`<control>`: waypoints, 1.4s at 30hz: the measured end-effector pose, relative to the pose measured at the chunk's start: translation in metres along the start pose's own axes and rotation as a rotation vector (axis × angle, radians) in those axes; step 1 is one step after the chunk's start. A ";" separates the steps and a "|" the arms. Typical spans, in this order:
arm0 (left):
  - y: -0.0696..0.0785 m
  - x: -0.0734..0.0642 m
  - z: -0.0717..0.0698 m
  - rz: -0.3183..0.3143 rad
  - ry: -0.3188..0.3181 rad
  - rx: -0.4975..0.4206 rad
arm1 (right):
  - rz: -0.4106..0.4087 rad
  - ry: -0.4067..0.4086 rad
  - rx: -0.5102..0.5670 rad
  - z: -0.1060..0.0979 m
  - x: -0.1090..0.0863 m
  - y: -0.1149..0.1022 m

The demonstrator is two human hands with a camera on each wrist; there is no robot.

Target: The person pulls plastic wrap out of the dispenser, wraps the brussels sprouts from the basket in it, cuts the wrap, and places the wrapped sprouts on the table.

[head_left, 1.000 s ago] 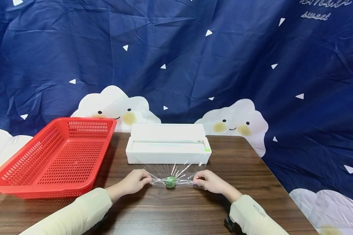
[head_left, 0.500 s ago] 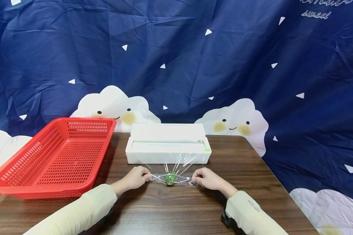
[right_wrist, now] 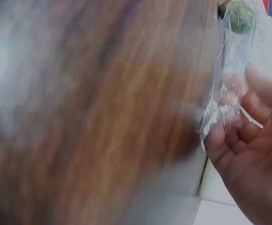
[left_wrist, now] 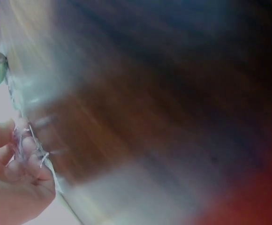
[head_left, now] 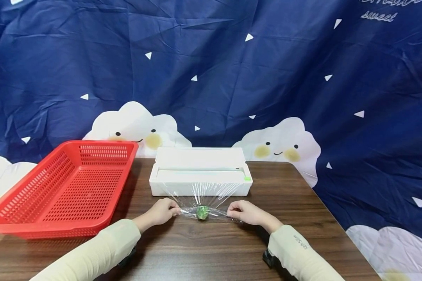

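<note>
Pinching clear film (head_left: 204, 198), my left hand (head_left: 160, 212) and right hand (head_left: 247, 213) hold it between them, a green ball (head_left: 202, 212) midway, apparently wrapped, though glare obscures this. Beyond my hands stands an open white box (head_left: 200, 176); left of them, a red basket (head_left: 88, 191).

The head view is bright and fairly even — the white box (head_left: 197, 177) nearly washed out, glints streaking the clear film (head_left: 216, 213), soft shadows falling on the desk (head_left: 204, 249). Both wrist views are hazier, the desk blurred — a pale glare spot marks the right one's left side.
</note>
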State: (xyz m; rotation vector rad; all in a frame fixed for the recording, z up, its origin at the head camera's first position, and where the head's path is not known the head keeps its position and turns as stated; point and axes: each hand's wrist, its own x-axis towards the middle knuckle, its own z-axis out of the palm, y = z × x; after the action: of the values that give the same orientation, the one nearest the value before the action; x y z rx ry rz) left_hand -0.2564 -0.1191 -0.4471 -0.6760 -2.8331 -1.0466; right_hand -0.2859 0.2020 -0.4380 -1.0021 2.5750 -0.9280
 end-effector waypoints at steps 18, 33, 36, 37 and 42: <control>-0.014 -0.001 -0.006 0.061 -0.095 -0.147 | -0.055 0.033 -0.013 -0.009 0.002 0.004; -0.018 -0.005 -0.015 -0.074 -0.058 -0.264 | -0.025 0.004 -0.003 -0.010 0.002 0.006; -0.017 -0.007 -0.015 -0.098 -0.018 -0.295 | -0.023 0.004 -0.008 -0.009 0.002 0.006; -0.017 -0.008 -0.015 -0.108 -0.007 -0.309 | -0.022 0.003 -0.008 -0.009 0.002 0.006; -0.019 -0.009 -0.014 -0.133 0.023 -0.351 | -0.029 0.000 -0.005 -0.009 0.001 0.006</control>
State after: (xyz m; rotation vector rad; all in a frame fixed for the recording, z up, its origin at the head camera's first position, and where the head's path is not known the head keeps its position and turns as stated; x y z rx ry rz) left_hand -0.2574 -0.1440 -0.4494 -0.4927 -2.7304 -1.5854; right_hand -0.2939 0.2088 -0.4349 -1.0435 2.5705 -0.9298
